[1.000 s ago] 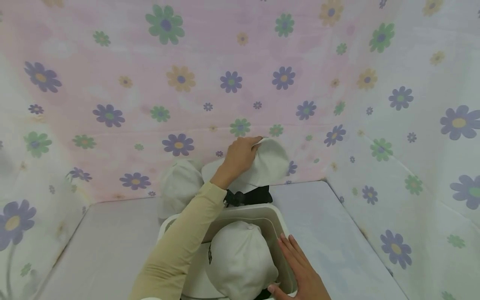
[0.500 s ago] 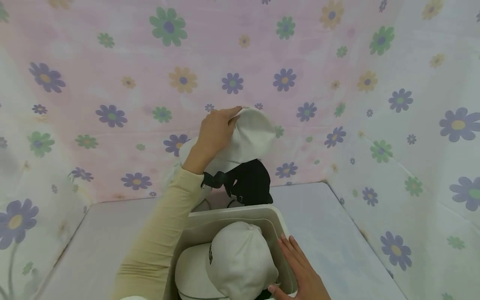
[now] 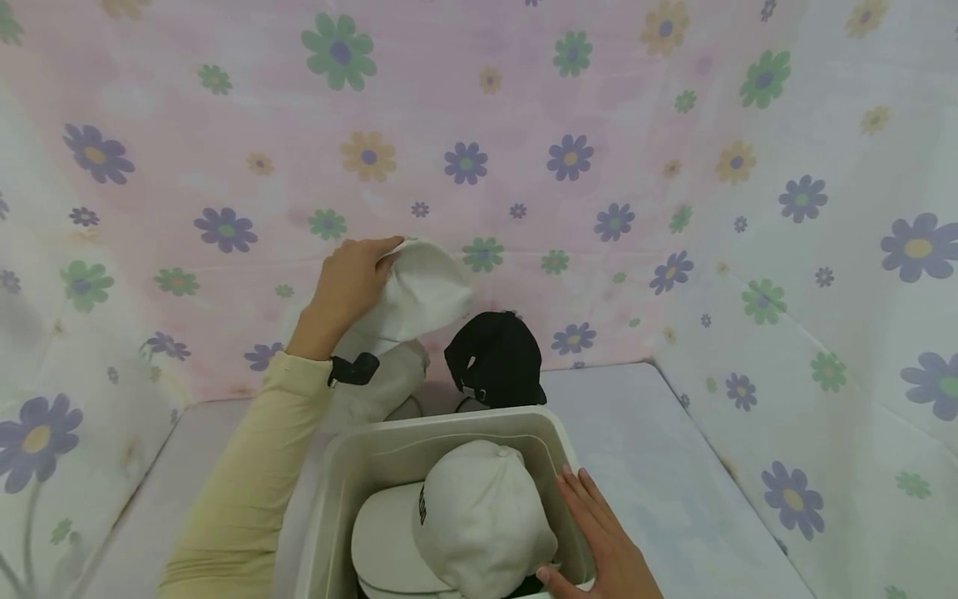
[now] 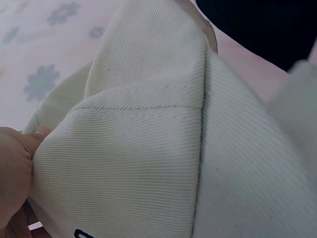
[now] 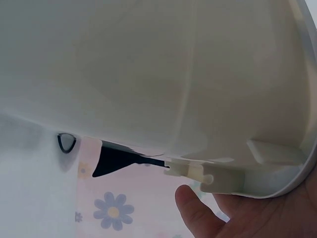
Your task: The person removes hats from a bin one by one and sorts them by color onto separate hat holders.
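Observation:
My left hand (image 3: 352, 283) pinches a cream baseball cap (image 3: 427, 287) by its edge, holding it up behind the bin at the left. In the left wrist view the cap's ribbed cloth (image 4: 124, 158) fills most of the picture, with part of my hand (image 4: 15, 168) at its left edge. Another pale cap (image 3: 382, 387) stands below the held one, partly covered. My right hand (image 3: 606, 541) rests with straight fingers along the right rim of a white plastic bin (image 3: 449, 423). Inside the bin lies a cream cap (image 3: 479, 516) with dark lettering, its brim to the left.
A black cap (image 3: 497, 358) stands right behind the bin, its back strap facing me. White tabletop (image 3: 636, 441) stretches to the bin's right. Flower-patterned cloth (image 3: 599, 91) hangs at the back and sides. A dark strap (image 3: 358, 370) circles my left wrist.
My left hand has lifted the cream cap from in front of the black one, then carried it left and a little down. The black cap now shows fully. My right hand stays put.

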